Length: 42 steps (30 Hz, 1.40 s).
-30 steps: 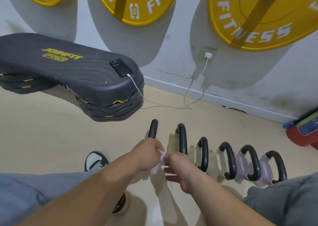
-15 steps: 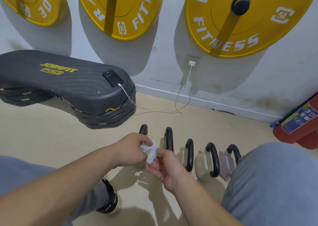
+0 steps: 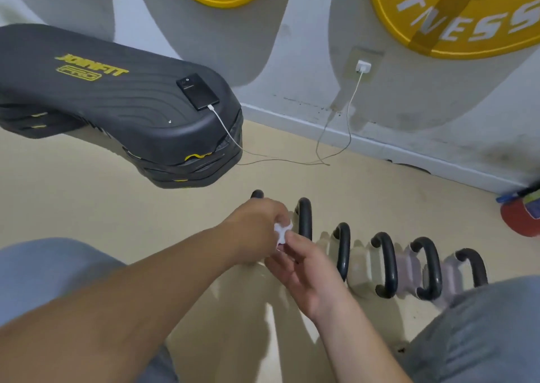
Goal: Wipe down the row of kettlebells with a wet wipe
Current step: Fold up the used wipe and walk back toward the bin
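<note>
Hands meet low over the floor, just in front of the kettlebell row. Left hand (image 3: 257, 230) pinches a small white wet wipe (image 3: 282, 232), fingers closed on it; right hand (image 3: 304, 271) half-open, fingertips touching the wipe's lower edge, seemingly unfolding it. Left of them, a stacked step platform (image 3: 117, 105) with a charging phone (image 3: 197, 90). Kettlebells (image 3: 385, 266) stand on the floor, their row running rightward and slightly toward the person. First handle is partly hidden behind the left hand, so that hand is nearer the row's start. No wiping contact yet, as far as I can judge.
</note>
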Available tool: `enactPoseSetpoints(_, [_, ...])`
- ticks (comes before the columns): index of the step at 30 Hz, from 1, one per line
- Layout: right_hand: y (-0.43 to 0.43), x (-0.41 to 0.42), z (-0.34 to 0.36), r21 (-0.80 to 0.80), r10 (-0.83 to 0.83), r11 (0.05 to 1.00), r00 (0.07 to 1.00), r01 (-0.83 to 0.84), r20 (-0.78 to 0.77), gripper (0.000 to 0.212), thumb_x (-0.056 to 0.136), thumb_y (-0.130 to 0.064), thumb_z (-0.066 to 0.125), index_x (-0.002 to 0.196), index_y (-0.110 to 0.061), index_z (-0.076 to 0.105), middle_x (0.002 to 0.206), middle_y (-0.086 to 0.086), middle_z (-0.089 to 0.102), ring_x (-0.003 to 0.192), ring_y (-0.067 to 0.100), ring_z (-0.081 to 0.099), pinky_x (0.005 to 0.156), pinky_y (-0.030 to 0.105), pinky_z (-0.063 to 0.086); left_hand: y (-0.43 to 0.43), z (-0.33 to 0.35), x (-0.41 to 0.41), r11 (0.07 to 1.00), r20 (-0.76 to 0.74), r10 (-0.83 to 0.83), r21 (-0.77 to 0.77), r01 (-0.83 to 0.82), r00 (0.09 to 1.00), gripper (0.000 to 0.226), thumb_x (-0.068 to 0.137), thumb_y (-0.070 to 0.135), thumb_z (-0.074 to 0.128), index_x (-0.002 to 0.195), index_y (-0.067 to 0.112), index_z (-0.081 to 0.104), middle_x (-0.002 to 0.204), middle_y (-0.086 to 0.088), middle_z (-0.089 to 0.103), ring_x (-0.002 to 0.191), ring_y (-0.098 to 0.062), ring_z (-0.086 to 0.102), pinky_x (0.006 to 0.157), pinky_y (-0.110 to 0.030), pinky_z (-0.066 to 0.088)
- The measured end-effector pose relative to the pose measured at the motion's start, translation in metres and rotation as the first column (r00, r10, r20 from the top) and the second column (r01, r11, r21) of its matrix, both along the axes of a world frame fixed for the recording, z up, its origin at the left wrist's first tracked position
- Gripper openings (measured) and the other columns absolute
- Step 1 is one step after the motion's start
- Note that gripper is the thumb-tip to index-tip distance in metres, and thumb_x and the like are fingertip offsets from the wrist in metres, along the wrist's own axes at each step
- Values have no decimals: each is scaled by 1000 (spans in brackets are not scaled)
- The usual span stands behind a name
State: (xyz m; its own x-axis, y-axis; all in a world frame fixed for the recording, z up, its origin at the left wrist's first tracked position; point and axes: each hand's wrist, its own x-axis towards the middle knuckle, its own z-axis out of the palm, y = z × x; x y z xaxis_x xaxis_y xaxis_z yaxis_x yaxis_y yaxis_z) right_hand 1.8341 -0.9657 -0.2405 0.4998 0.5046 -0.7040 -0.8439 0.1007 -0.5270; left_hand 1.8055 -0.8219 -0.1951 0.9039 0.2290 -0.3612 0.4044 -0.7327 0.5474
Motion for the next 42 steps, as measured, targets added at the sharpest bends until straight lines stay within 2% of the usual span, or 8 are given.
enactPoseSetpoints(5, [43,58,-1,24,-57,998,995,60,-85,20,105,-14,55,113,-5,71,95,16,72,78,23,72,88,41,63,32,-2,57,1000,42,5,-14,-5,999,24,93,12,56,110,25,67,102,-1,70,95,-23,66,83,-33,56])
enactPoseSetpoints(10, [88,117,68,-171,242,958,968,-228,65,24,103,-13,59,120,-1,70,101,13,80,76,20,76,79,36,65,80,37,60,944,113,266,-232,-235,957,25,79,18,69,100,32,66,91,10,70,78,-10,66,76,-31,57])
enactPoseSetpoints(13, [117,123,140,-248,337,920,936,-304,100,17,100,-8,62,105,1,75,100,19,80,82,30,71,92,44,56,97,99,53,901,126,380,-272,-337,916,24,81,18,72,100,32,66,92,12,68,73,-5,64,70,-21,51])
enactPoseSetpoints(15, [136,121,195,-288,349,909,929,-303,123,16,95,-2,67,106,7,73,100,27,78,84,36,64,83,47,50,107,152,43,865,137,458,-296,-405,878,19,83,19,68,97,32,67,86,13,67,71,-2,62,64,-14,45])
enactPoseSetpoints(19, [176,102,329,-353,471,853,858,-384,205,23,91,-6,75,112,0,69,98,22,80,75,34,73,82,44,61,131,281,7,762,118,597,-393,-515,793,11,88,22,65,91,32,68,82,16,70,76,-1,65,64,-13,47])
enactPoseSetpoints(27, [293,-18,539,-374,800,600,532,-707,278,10,96,-15,71,103,-8,75,95,13,81,80,25,77,82,43,65,200,481,-139,510,203,860,-364,-779,468,6,82,24,69,85,29,70,93,13,60,84,1,61,69,-14,47])
enactPoseSetpoints(35, [452,-208,616,-358,933,334,252,-872,256,20,96,-21,72,110,-8,74,107,18,79,77,23,73,72,38,61,314,560,-346,216,178,973,-474,-854,147,18,83,16,69,92,30,63,82,13,67,62,-1,58,60,-14,45])
enactPoseSetpoints(42, [552,-341,653,-297,948,186,91,-937,305,15,100,-21,68,104,-11,77,95,10,80,81,20,76,84,47,62,390,593,-474,-43,136,980,-575,-817,-148,10,88,24,73,84,27,65,77,4,67,67,-17,62,71,-36,56])
